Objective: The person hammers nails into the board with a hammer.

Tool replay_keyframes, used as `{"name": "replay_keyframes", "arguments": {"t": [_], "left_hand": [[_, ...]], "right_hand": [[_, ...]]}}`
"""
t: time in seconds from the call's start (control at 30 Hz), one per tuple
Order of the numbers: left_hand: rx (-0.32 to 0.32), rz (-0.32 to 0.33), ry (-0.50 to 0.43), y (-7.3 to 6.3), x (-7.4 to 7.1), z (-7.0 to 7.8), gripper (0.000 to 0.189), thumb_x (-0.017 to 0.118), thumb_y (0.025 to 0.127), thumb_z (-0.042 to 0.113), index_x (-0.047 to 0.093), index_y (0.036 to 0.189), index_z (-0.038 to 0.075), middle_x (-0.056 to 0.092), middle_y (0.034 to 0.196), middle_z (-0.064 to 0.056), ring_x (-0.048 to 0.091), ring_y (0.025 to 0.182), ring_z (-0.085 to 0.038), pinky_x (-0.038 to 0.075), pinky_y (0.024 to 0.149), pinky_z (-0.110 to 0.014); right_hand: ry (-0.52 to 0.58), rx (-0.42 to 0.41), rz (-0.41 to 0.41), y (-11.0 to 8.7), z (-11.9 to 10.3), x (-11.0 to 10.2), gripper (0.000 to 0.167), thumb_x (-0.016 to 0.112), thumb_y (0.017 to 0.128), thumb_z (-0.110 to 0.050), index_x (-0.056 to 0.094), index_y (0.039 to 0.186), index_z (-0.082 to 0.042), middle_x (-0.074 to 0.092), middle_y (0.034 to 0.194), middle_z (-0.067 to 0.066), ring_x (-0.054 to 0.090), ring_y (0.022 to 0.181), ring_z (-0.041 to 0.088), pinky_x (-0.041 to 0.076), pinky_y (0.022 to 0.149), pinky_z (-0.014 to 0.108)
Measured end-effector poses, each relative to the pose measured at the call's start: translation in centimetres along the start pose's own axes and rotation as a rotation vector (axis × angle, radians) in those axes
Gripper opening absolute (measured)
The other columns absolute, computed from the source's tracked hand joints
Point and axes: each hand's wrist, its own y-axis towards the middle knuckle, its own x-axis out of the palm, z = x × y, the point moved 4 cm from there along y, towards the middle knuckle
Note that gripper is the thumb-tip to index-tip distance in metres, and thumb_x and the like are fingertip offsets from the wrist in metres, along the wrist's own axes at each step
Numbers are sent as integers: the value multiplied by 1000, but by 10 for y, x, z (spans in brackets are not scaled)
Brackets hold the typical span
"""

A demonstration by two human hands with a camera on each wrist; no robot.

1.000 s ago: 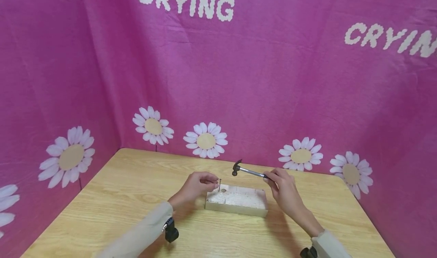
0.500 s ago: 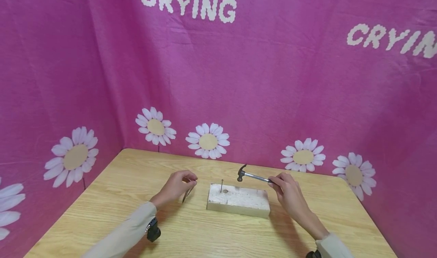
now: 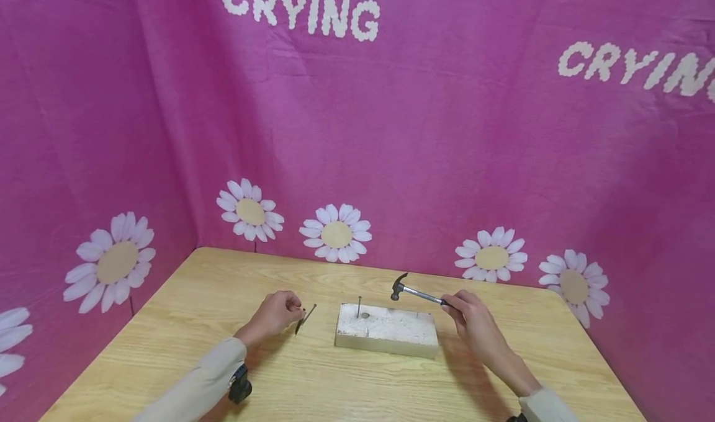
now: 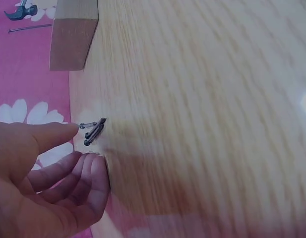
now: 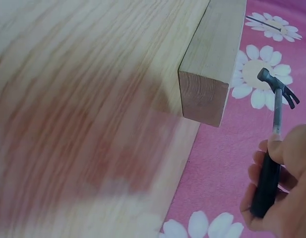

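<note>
My right hand [image 3: 481, 329] grips a small claw hammer [image 3: 416, 291] by its black handle, the head above and behind the wood block. In the right wrist view the fingers wrap round the handle [image 5: 266, 191]. One nail [image 3: 359, 307] stands upright in the pale block [image 3: 388, 329], near its left end and beside a dark round spot. Left of the block, my left hand [image 3: 274, 313] is low over the table, thumb and fingers apart. Several loose nails [image 4: 94, 131] lie in a small bunch right at its fingertips in the left wrist view.
The wooden table [image 3: 313, 385] runs back to a pink cloth [image 3: 424, 130] with daisies and white letters. The cloth also hangs along the left and right sides. Each wrist carries a black camera [image 3: 240, 385] at the sleeve.
My left hand has moved left from the standing nail, carrying loose nails, and has let them go on the table. The right hand with the hammer has sunk slightly and shifted a little right.
</note>
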Motion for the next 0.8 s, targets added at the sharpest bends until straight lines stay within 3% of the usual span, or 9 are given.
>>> {"name": "replay_keyframes", "arguments": {"t": [0.27, 0.47, 0.63, 0.73, 0.8], "left_hand": [[7, 30, 124, 3, 3, 5, 21, 83, 84, 6, 67, 69, 5, 58, 64, 3, 47, 61, -11, 43, 60, -27], [-10, -26, 114, 8, 6, 2, 52, 74, 85, -1, 42, 49, 17, 30, 48, 11, 27, 49, -7, 33, 56, -24], [29, -82, 99, 18, 9, -13, 51, 70, 82, 3, 41, 45, 21, 28, 44, 15, 22, 45, -2, 28, 47, -22], [-18, -116, 60, 18, 8, -15, 47, 69, 83, 5, 45, 45, 20, 34, 44, 15, 25, 44, -2, 24, 46, -21], [-108, -126, 3, 11, 3, -6, 45, 69, 85, 3, 49, 47, 14, 41, 45, 9, 31, 46, -5, 28, 48, -21]], "right_hand": [[123, 86, -119, -1, 5, 1, 16, 70, 93, 10, 75, 107, 3, 61, 85, -2, 47, 74, 3, 46, 60, 22], [222, 201, -243, -2, 8, 2, 14, 65, 98, 8, 71, 111, 5, 65, 91, 5, 51, 79, 7, 50, 67, 25], [311, 271, -305, -6, 12, 4, 15, 62, 100, 6, 69, 114, 6, 69, 100, 15, 57, 85, 10, 54, 73, 27], [339, 286, -293, -7, 14, 5, 15, 62, 101, 5, 70, 114, 7, 71, 103, 17, 60, 88, 10, 57, 76, 28], [354, 297, -278, -9, 15, 5, 15, 62, 101, 5, 70, 114, 7, 71, 102, 17, 60, 87, 9, 58, 76, 29]]}}
